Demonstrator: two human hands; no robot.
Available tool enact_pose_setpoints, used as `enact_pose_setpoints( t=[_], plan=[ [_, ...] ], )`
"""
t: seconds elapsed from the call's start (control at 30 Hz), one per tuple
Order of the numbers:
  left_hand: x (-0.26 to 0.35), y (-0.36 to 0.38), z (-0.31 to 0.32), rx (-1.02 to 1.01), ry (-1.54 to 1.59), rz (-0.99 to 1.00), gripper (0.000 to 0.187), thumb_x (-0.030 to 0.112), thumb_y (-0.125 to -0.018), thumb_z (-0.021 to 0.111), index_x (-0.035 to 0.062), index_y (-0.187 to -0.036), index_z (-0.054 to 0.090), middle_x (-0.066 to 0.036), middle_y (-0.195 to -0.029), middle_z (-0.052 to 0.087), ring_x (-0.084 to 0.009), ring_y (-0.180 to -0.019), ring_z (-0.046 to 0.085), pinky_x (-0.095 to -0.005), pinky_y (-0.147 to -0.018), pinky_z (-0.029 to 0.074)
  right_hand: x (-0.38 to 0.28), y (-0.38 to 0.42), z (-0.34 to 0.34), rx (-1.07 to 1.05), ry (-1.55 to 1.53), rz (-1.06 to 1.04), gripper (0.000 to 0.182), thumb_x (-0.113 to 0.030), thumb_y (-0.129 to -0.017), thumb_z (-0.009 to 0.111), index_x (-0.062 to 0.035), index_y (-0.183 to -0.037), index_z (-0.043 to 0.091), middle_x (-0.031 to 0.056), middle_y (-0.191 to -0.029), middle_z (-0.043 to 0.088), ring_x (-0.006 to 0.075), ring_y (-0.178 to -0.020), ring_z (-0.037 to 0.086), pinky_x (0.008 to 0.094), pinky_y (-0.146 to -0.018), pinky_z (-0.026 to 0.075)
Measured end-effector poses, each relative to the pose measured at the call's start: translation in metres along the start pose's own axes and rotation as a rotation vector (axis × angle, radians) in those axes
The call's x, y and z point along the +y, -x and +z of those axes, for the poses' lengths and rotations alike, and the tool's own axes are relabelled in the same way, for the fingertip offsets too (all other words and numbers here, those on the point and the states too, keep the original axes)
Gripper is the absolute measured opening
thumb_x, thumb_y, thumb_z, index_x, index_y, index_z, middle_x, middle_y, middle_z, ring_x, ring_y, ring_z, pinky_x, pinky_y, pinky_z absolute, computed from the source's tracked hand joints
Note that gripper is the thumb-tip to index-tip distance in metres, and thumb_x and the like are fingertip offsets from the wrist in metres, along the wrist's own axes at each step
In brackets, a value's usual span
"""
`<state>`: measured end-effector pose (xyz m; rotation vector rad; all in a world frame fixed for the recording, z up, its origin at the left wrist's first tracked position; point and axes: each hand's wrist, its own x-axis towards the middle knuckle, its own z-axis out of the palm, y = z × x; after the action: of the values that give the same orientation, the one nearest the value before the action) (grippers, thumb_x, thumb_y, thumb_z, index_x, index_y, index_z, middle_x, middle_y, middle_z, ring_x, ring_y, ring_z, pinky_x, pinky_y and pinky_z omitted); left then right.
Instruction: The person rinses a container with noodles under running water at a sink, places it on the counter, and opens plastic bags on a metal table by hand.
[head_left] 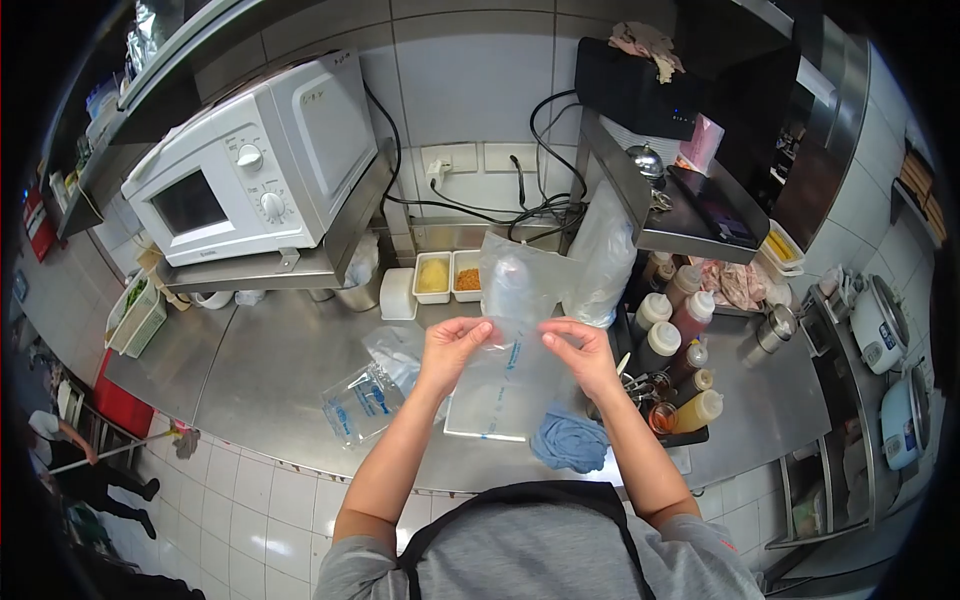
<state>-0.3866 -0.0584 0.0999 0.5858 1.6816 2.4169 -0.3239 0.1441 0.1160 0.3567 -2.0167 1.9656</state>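
Over the steel counter, my left hand [457,350] pinches one side of a clear plastic bag [515,345] between thumb and fingers. My right hand [583,352] grips the opposite side the same way, so the bag's upper part is stretched between them. Faint blue print shows around the bag's middle. Beneath it lies a flat, pale rectangular thing [485,420], seen partly through the plastic. An opened clear packet with blue print [362,402] rests left of it. Beside my right forearm is a crumpled blue cloth [569,440]. Behind the hands, a filled clear bag [508,278] stands upright.
Sauce bottles [660,345] crowd a dark holder at the right. White tubs of yellow food [433,277] and orange bits [467,275] stand at the back. A microwave [255,165] occupies a left shelf; cables [540,212] hang behind. Another person [85,460] holds a mop at far left.
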Motion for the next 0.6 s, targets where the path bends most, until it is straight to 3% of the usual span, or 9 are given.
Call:
enact_pose_setpoints(
  t=[0.07,0.17,0.27,0.37,0.47,0.57,0.6],
  plan=[
    [-0.008,0.001,0.002,-0.044,0.017,0.039,0.017,0.018,-0.085,0.063,0.0012,-0.083,0.064,-0.006,-0.076,0.065,-0.0113,-0.071,0.061,-0.0249,-0.069,0.048,0.008,-0.007,-0.006,0.042,0.140,-0.078,0.013,-0.014,-0.083,0.063,-0.0018,-0.084,0.067,0.0033,-0.081,0.060,0.0099,-0.076,0.053,0.0229,-0.069,0.041],
    [-0.018,0.007,0.013,-0.079,-0.026,0.039,0.024,0.021,-0.088,0.058,0.0026,-0.073,0.062,-0.003,-0.068,0.062,-0.0084,-0.064,0.056,-0.0233,-0.062,0.045,0.014,-0.013,-0.003,0.069,0.192,-0.027,0.024,-0.016,-0.085,0.061,-0.0008,-0.066,0.061,0.0008,-0.067,0.049,0.0086,-0.065,0.044,0.0231,-0.061,0.037],
    [-0.035,0.018,0.022,-0.156,-0.212,0.037,0.034,0.024,-0.093,0.050,0.0015,-0.069,0.059,0.002,-0.063,0.056,-0.0058,-0.061,0.050,-0.0216,-0.059,0.041,0.017,-0.022,0.000,0.123,0.221,-0.071,0.030,-0.019,-0.087,0.058,-0.0001,-0.064,0.057,-0.0009,-0.066,0.045,0.0086,-0.062,0.040,0.0228,-0.058,0.034],
    [-0.056,0.020,0.016,-0.255,-0.324,0.091,0.032,0.020,-0.095,0.046,-0.0005,-0.074,0.058,0.004,-0.067,0.053,-0.0062,-0.067,0.050,-0.0207,-0.062,0.040,0.020,-0.035,0.001,0.201,-0.013,-0.015,0.026,-0.022,-0.089,0.056,-0.0019,-0.073,0.058,-0.0018,-0.068,0.050,0.0075,-0.061,0.044,0.0223,-0.058,0.037],
    [-0.039,0.011,0.010,-0.122,-0.310,0.286,0.028,0.021,-0.094,0.047,-0.0006,-0.082,0.061,0.002,-0.074,0.057,-0.0074,-0.070,0.052,-0.0218,-0.067,0.042,0.012,-0.034,0.004,0.132,-0.761,0.266,0.018,-0.023,-0.089,0.057,-0.0063,-0.084,0.060,-0.0034,-0.071,0.055,0.0064,-0.062,0.049,0.0224,-0.058,0.041],
    [0.000,-0.002,0.009,0.000,0.137,0.183,0.025,0.021,-0.095,0.044,0.0022,-0.090,0.060,-0.001,-0.083,0.060,-0.0095,-0.078,0.056,-0.0238,-0.072,0.045,0.041,-0.028,-0.006,-0.098,-0.726,0.312,0.012,-0.022,-0.088,0.058,-0.0103,-0.089,0.060,-0.0030,-0.076,0.059,0.0064,-0.063,0.053,0.0231,-0.059,0.045],
    [0.000,-0.003,0.005,-0.083,0.250,0.143,0.024,0.022,-0.095,0.044,0.0033,-0.092,0.060,-0.002,-0.086,0.060,-0.0100,-0.080,0.057,-0.0246,-0.073,0.045,0.041,-0.024,0.000,-0.053,-0.729,0.366,0.011,-0.021,-0.087,0.058,-0.0104,-0.089,0.060,-0.0026,-0.077,0.060,0.0065,-0.064,0.054,0.0227,-0.060,0.045]
  ],
)
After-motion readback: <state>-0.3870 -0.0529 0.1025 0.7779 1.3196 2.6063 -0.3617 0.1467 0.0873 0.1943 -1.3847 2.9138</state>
